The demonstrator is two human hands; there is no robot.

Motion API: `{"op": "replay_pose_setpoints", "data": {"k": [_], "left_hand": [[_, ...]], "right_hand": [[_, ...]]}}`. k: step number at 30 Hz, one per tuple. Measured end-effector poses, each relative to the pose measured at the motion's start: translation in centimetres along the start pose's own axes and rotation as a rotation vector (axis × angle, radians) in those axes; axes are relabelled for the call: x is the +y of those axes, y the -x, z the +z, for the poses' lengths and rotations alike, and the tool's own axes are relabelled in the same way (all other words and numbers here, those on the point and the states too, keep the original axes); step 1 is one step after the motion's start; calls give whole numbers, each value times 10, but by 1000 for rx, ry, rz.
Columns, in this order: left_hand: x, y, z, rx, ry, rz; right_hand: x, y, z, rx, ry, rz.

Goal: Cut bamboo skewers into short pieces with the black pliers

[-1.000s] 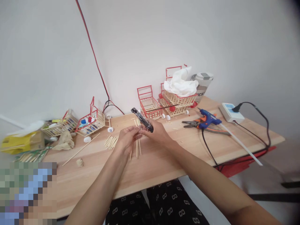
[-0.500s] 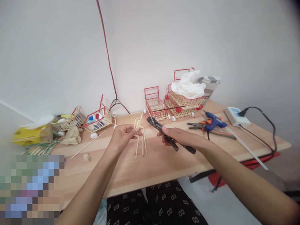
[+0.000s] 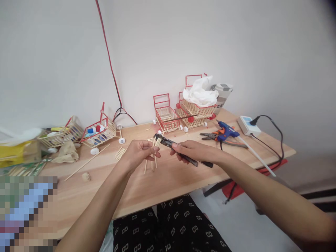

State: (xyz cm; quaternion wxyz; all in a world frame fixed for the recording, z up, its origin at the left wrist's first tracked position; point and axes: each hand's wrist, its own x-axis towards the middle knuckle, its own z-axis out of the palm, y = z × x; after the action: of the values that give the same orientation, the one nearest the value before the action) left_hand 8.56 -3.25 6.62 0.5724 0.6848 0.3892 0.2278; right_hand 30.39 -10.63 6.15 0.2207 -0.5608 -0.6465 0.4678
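Several thin wooden sticks (image 3: 157,142) are pinched between the thumb and fingers of my left hand (image 3: 141,152), their tops pointing up. My right hand (image 3: 190,151) is wrapped round the handles of dark pliers (image 3: 168,141), whose jaws are at the upper ends of those sticks. Whether the jaws touch a stick I cannot tell. More long sticks (image 3: 146,167) lie on the wooden table (image 3: 131,196) just beyond and below my left fingers. A small group of short cut sticks (image 3: 120,153) lies left of that hand.
Small stick-built carts (image 3: 168,117) with red trim stand along the wall, one topped by a white plastic bag (image 3: 201,91). To the right lie a blue glue gun (image 3: 227,130), orange-handled pliers (image 3: 208,136) and a power strip (image 3: 249,125). Crumpled brown paper (image 3: 67,152) sits at left.
The pliers in my right hand have moved left, bringing their jaws to the sticks held in my left hand. The camera view has shifted slightly to the right.
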Motion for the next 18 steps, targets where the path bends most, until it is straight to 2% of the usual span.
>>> {"op": "replay_pose_setpoints", "data": {"k": [9,18], "left_hand": [[4,-3,5,9,-1,-22],[-1,-5,7,23,-74,37]], "right_hand": [[-4,4,1,46,13,-12],[-4,6,1,69,54,2]]}}
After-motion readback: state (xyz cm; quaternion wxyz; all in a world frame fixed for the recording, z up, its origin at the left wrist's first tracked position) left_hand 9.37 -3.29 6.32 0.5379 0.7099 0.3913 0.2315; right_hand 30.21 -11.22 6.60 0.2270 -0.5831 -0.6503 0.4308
